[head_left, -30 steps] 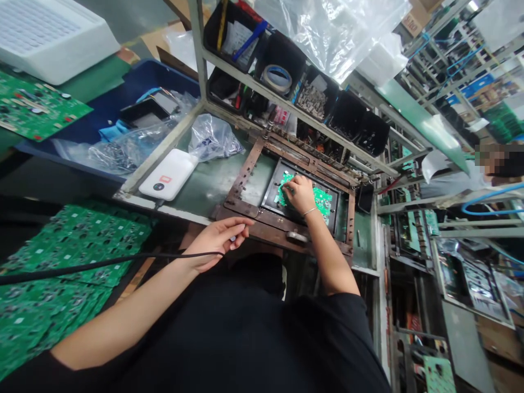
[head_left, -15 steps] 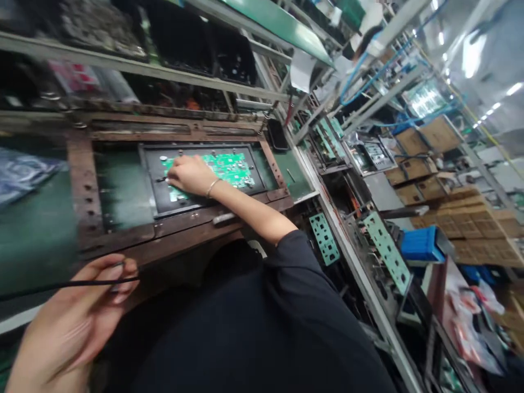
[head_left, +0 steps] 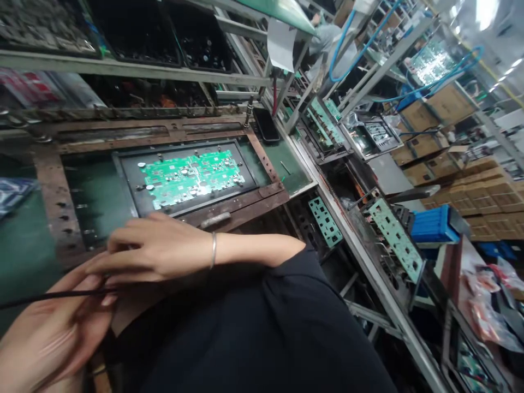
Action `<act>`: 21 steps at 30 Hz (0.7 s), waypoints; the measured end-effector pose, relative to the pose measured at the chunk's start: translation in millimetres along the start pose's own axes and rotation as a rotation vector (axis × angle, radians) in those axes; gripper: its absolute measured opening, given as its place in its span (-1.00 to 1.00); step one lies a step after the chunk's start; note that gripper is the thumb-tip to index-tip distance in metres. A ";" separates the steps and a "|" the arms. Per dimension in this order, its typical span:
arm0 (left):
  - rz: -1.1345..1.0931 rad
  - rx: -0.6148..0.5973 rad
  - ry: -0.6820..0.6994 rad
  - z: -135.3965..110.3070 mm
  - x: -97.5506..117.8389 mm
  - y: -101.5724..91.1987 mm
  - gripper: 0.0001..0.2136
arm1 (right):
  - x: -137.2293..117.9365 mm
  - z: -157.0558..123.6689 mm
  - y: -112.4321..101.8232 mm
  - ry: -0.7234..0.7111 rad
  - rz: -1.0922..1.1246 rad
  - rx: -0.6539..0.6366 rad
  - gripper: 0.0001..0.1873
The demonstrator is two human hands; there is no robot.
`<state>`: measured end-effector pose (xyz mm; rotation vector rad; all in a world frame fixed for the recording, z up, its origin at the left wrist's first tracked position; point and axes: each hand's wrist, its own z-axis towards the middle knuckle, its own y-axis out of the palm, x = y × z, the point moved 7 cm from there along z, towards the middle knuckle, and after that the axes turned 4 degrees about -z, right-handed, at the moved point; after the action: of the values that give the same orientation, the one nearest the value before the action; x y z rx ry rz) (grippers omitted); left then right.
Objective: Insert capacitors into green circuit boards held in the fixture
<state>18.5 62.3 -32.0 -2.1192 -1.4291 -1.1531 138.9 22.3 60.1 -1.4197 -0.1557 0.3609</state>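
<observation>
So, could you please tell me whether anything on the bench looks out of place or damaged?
One small oddity: a thin rod lies loose on the bench, right of the frame, perhaps mislaid. The board inside the frame shows no obvious damage, and I see no spill.

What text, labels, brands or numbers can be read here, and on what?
No text is readable.
Red-and-white plastic packet: red marks, too blurred.
Green rectangular circuit board: any print too small.
Brown cardboard boxes: any marks too small and blurred.
White paper sheet: nothing legible.
</observation>
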 end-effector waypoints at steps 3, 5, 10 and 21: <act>-0.075 -0.033 0.077 -9.0 12.6 18.4 -0.72 | 7.6 -8.8 5.9 0.009 0.043 0.032 -0.66; -0.111 -0.004 0.062 -13.2 13.9 25.3 -0.70 | 12.7 -13.0 8.2 0.005 0.080 0.061 -0.66; -0.145 -0.008 -0.076 -17.7 3.3 38.4 -0.53 | 16.7 -28.3 4.0 0.043 0.170 0.146 -0.71; -0.157 -0.265 0.040 -9.0 2.2 56.4 -0.67 | 30.4 -47.6 -8.6 0.031 0.443 0.201 -0.81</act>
<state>64.8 32.9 -15.9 -2.1706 -1.5199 -1.5107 183.7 -12.9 58.0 -1.2526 0.2201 0.6983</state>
